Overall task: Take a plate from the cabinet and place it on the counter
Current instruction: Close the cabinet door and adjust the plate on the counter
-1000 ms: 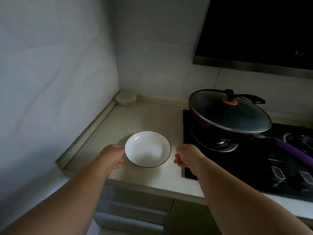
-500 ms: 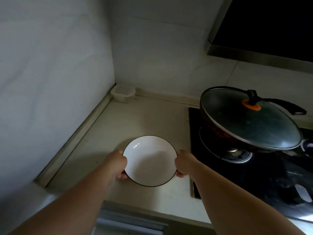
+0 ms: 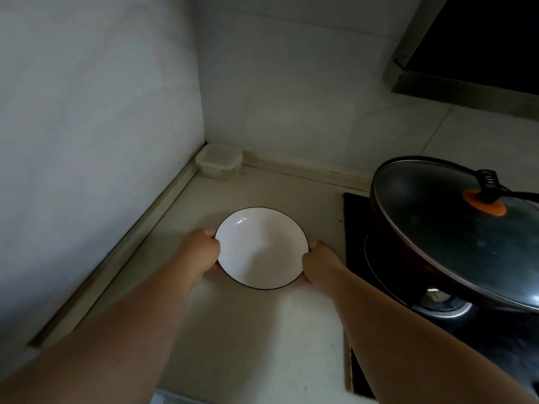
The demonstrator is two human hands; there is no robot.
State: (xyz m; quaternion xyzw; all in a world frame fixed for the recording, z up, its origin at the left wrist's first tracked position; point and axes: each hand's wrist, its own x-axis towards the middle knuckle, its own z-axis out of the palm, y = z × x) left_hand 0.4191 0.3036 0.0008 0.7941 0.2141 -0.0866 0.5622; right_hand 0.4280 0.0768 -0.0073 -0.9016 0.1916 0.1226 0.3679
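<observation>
A round white plate point(image 3: 261, 247) with a thin dark rim is over the pale counter point(image 3: 262, 339), in the corner between the walls and the stove. My left hand point(image 3: 201, 252) grips its left edge, fingers curled under the rim. My right hand point(image 3: 319, 265) grips its right edge the same way. I cannot tell whether the plate rests on the counter or hangs just above it. The cabinet is out of view.
A black stove point(image 3: 408, 316) lies right of the plate, with a dark pan under a glass lid point(image 3: 455, 228) with an orange knob. A small lidded plastic box point(image 3: 219, 159) sits in the back corner. Walls close off the left and the back.
One second ago both hands were beside the plate, apart from it. They have since closed on its two edges, and the view has moved closer and lower over the counter.
</observation>
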